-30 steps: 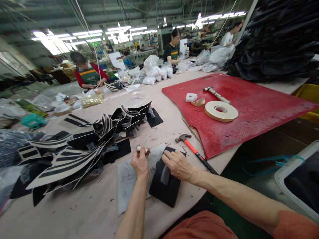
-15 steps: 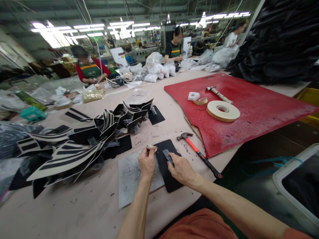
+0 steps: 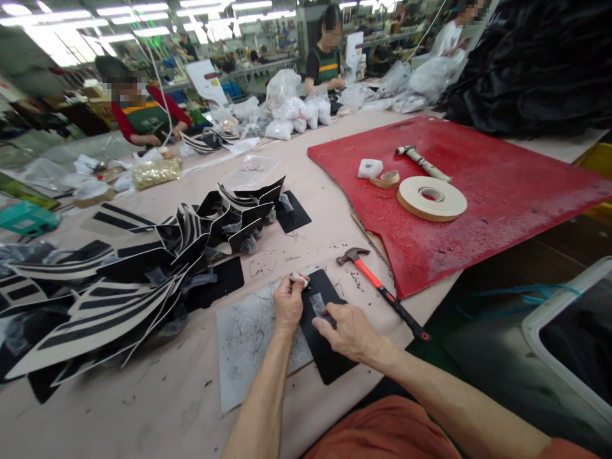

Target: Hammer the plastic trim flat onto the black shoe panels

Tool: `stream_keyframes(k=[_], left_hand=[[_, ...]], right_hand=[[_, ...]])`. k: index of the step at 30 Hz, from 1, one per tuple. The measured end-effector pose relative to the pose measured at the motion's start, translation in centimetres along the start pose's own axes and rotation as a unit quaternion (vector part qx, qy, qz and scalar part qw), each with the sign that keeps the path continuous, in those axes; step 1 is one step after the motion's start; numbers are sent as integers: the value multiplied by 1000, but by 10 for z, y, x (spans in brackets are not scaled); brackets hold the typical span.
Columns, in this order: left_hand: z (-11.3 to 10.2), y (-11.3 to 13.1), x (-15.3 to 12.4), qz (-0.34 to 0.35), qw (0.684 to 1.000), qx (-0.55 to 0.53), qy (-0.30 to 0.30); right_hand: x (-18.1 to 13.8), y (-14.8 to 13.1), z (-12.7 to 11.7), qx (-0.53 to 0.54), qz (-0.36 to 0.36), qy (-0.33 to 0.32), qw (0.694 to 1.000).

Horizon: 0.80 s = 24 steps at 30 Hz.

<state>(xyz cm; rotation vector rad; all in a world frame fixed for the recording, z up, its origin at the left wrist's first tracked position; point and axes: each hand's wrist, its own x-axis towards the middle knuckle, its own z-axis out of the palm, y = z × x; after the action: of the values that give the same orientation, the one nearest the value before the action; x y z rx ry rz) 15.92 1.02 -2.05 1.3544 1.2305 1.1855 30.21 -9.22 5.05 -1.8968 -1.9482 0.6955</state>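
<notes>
My left hand (image 3: 288, 305) is closed, pinching a small crumpled white piece (image 3: 299, 279) over the top left edge of a flat black panel (image 3: 325, 354). A strip of clear plastic wrap (image 3: 317, 303) lies against this panel. My right hand (image 3: 348, 328) is curled around the lower end of that strip, thumb and forefinger on either side of it; what is under the fingers is partly hidden. Under my left wrist is a scuffed grey board (image 3: 243, 347) strewn with dark bits. A claw hammer (image 3: 380, 287) with a red and black handle rests right of the panel.
Black-and-white striped panels (image 3: 112, 312) are heaped at left. A red mat (image 3: 497, 229) carries a tape roll (image 3: 431, 198) and a second hammer (image 3: 423, 162). Plastic bags (image 3: 287, 105) stand at the back near co-workers. A plastic bin (image 3: 530, 338) is at lower right.
The camera has tipped down and shifted slightly. My left hand has moved closer to the black panel's top edge with the white piece. My right hand stays by the plastic strip.
</notes>
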Motion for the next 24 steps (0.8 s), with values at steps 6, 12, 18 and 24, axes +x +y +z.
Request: stream_keyframes(k=[6, 12, 18, 24], left_hand=[[-1, 5, -1, 3, 1000, 27, -12], [4, 7, -6, 69, 989, 133, 12], [7, 4, -10, 127, 973, 190, 30], [8, -4, -10, 210, 950, 229, -21]], right_hand=[[11, 41, -21, -96, 47, 106, 989], [6, 80, -25, -269, 120, 31, 955], [0, 94, -22, -242, 163, 92, 952], [9, 102, -36, 154, 172, 76, 970]])
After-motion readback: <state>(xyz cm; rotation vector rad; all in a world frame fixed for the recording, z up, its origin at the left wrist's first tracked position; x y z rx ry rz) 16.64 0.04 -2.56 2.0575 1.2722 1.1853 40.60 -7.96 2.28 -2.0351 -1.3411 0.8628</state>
